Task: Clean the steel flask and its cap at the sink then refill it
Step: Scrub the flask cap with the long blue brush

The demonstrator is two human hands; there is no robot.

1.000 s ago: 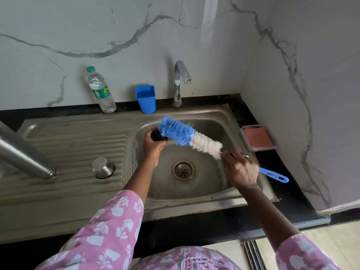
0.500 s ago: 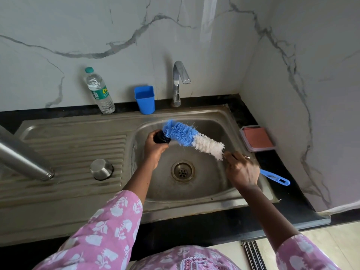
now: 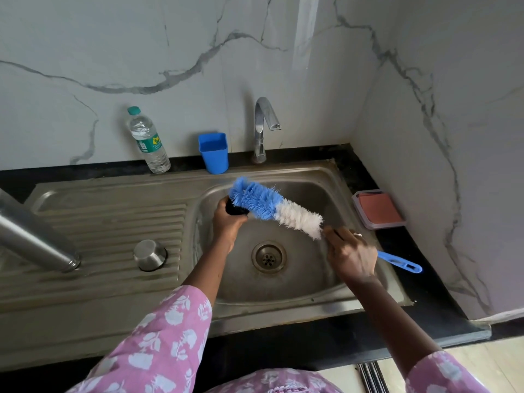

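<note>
My left hand point(image 3: 228, 219) grips a small black cap point(image 3: 235, 209) over the left side of the sink basin point(image 3: 286, 290). My right hand point(image 3: 350, 255) holds the blue handle of a bottle brush point(image 3: 276, 207), whose blue and white bristles lie across the top of the cap. The steel flask point(image 3: 34, 234) lies tilted on the ribbed drainboard at the far left, its mouth toward the sink. A small steel cup-shaped lid point(image 3: 150, 254) stands upside down on the drainboard.
A tap point(image 3: 262, 123) stands behind the basin with no water running. A blue plastic cup point(image 3: 213, 152) and a plastic water bottle point(image 3: 147, 140) stand at the back wall. A pink sponge in a tray point(image 3: 378, 209) sits on the black counter at right.
The brush head has slid left and up across the cap, and my left hand has shifted slightly with it. The flask and steel lid have not moved.
</note>
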